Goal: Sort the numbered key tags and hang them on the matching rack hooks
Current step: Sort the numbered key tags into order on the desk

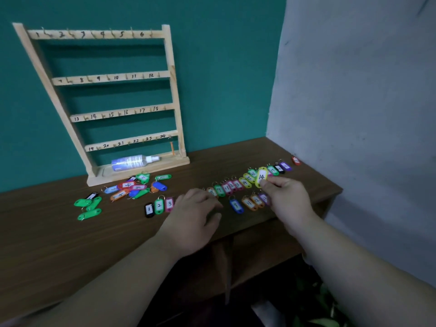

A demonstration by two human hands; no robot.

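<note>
Yellow tag 14 (261, 177), likely light, stiff, slick plastic, is pinched at its lower end by fingers (271, 184) of the right hand (286, 197) above the row (232, 185) on the table (47, 232); left hand (195, 208) rests loosely curled, empty; best gripped by the body, ring end free.

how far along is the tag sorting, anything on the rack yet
Done: many tags lie in numbered rows on the table, and one orange tag hangs at hook 24. In hand: the right hand pinches yellow tag 14. Left: a loose pile by the rack, which otherwise looks bare.
</note>
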